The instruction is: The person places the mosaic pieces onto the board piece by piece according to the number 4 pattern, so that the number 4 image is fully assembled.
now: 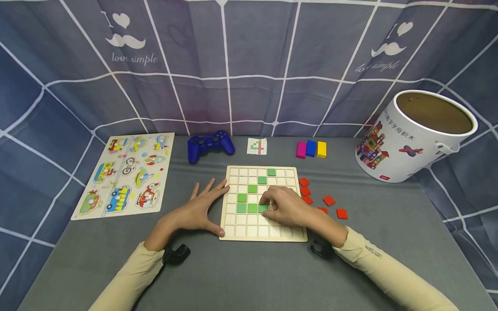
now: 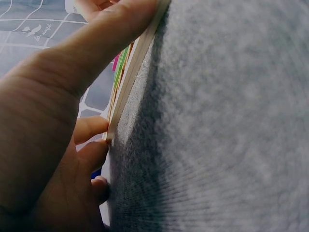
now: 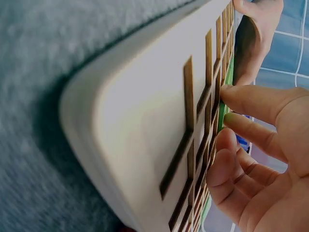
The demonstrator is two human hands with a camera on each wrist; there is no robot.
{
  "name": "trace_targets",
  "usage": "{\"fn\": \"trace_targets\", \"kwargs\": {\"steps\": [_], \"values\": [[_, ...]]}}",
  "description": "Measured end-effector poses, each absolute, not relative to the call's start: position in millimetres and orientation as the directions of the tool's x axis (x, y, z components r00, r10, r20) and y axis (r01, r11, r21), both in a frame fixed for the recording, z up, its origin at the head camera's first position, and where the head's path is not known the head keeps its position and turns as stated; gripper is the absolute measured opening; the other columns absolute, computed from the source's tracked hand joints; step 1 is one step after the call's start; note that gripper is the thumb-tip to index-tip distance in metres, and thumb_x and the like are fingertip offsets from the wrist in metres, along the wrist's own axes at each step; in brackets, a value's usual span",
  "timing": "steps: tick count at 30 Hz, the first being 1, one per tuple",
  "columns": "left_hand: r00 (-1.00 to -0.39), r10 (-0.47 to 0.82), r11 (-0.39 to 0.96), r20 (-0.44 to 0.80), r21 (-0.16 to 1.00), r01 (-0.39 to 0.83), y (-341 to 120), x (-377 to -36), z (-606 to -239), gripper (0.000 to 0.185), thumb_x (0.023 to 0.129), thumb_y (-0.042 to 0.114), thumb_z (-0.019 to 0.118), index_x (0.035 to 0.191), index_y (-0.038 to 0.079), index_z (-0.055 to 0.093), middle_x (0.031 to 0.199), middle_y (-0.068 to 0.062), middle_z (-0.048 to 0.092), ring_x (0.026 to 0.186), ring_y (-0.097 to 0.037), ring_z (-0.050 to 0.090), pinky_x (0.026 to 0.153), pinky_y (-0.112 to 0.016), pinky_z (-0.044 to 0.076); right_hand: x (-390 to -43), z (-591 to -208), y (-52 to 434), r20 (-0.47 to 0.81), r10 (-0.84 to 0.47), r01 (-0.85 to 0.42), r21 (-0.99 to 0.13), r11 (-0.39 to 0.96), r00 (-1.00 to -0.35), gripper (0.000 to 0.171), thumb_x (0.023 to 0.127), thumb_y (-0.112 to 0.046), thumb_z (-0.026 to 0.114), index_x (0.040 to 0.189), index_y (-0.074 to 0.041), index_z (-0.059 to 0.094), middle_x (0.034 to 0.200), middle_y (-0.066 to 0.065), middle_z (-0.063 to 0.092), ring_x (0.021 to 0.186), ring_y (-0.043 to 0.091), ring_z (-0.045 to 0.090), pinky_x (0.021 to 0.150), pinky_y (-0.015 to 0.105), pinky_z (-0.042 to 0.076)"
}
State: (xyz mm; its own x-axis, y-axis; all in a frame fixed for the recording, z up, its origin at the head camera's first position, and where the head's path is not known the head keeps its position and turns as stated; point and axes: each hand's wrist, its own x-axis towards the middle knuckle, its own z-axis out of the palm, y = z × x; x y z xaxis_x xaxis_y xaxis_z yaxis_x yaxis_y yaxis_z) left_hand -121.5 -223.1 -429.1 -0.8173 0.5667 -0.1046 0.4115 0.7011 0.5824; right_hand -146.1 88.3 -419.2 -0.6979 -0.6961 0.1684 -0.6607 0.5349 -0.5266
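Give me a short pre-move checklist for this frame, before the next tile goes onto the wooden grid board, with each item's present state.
1. Board steadied: left hand lies with straight fingers against the left edge of the grid board. Ok.
2. Current tile seated: right hand has its fingertips on a green tile in the row of greens; whether it sits flush in its cell, cannot tell.
3. Right hand free for another pick: not ok, it is on the tile.
4. Loose tiles at hand: red tiles lie on the cloth right of the board. Ok.
5. Pattern card in sight behind the board: ok.
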Motion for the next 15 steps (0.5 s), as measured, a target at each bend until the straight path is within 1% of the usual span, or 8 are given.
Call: {"fn": "trace_targets", "kwargs": {"steps": [5, 8, 11, 15], "values": [[-0.819, 0.563, 0.701, -0.107, 0.587, 0.405, -223.5, -120.3, -430.7, 0.128, 0.060, 0.061, 0.089, 0.161, 0.018, 0.023, 0.168, -0.001, 0.007, 0.152, -0.033, -0.005, 0.112, -0.064, -0.014, -148.7, -416.4, 90.8, 0.150, -0.688, -0.642, -0.540, 0.544, -0.710, 0.020, 0.078, -0.016, 0.084, 0.095, -0.015, 0.074, 0.081, -0.003, 0.063, 0.069, 0.010, 0.057, 0.063, 0.027, 0.045], [-0.818, 0.567, 0.697, -0.100, 0.588, 0.411, -223.2, -120.6, -431.5, 0.128, 0.060, 0.062, 0.088, 0.161, 0.019, 0.023, 0.168, 0.000, 0.007, 0.152, -0.033, -0.005, 0.112, -0.064, -0.014, -153.8, -413.4, 99.3, 0.173, -0.670, -0.640, -0.535, 0.552, -0.722, 0.021, 0.078, -0.017, 0.084, 0.096, -0.013, 0.074, 0.083, -0.003, 0.065, 0.069, 0.011, 0.057, 0.064, 0.028, 0.047], [-0.816, 0.569, 0.694, -0.098, 0.589, 0.414, -223.4, -121.2, -432.3, 0.128, 0.060, 0.063, 0.088, 0.161, 0.019, 0.022, 0.168, 0.000, 0.006, 0.152, -0.032, -0.005, 0.112, -0.064, -0.014, -162.6, -410.5, 114.6, 0.199, -0.633, -0.625, -0.531, 0.572, -0.748, 0.020, 0.080, -0.017, 0.083, 0.097, -0.011, 0.075, 0.084, -0.001, 0.066, 0.068, 0.011, 0.057, 0.065, 0.030, 0.047], [-0.817, 0.569, 0.691, -0.096, 0.594, 0.412, -224.2, -121.7, -432.5, 0.128, 0.060, 0.063, 0.088, 0.161, 0.019, 0.023, 0.168, 0.000, 0.007, 0.152, -0.033, -0.005, 0.112, -0.064, -0.014, -176.7, -408.3, 141.5, 0.214, -0.557, -0.577, -0.520, 0.630, -0.802, 0.019, 0.082, -0.016, 0.082, 0.097, -0.007, 0.075, 0.083, 0.003, 0.066, 0.065, 0.011, 0.054, 0.063, 0.033, 0.046]]}}
